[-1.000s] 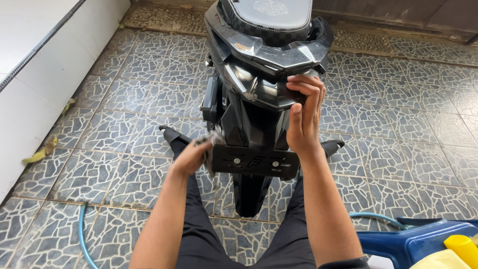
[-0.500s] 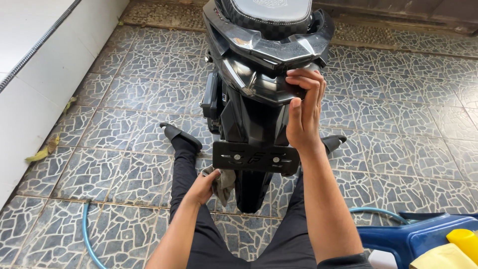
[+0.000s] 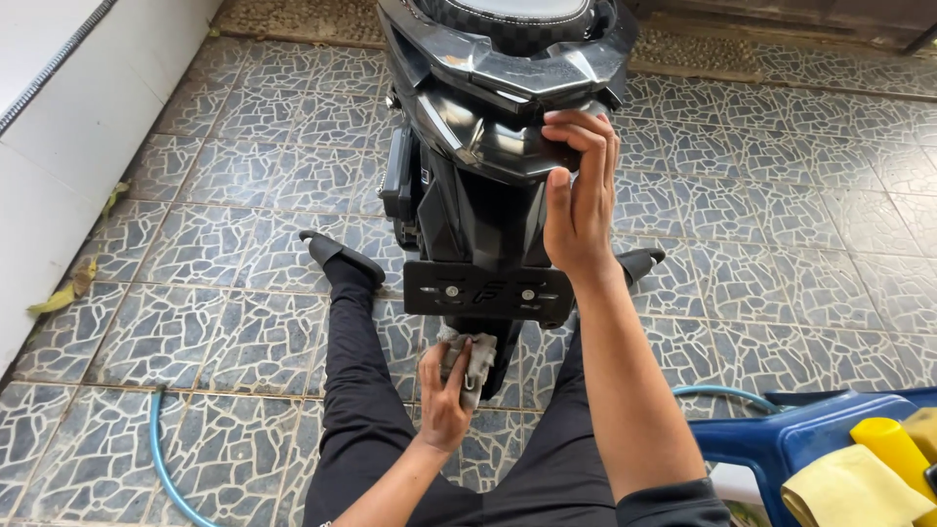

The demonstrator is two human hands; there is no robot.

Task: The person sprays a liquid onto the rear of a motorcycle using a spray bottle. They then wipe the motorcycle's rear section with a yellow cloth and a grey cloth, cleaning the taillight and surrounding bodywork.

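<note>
Wipe-down step judged in hand: grey rag (image 3: 470,359) is gripped in left hand (image 3: 444,395) under scooter's plate bracket (image 3: 486,293), tail panel (image 3: 498,146) is clasped by right hand (image 3: 578,200); firm bracing likely needed next.

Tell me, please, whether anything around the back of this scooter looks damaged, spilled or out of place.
Nothing stands out. The left hand presses a grey rag under the plate bracket, and the right hand grips the scooter's tail. Only a few fallen leaves lie by the white wall.
</note>
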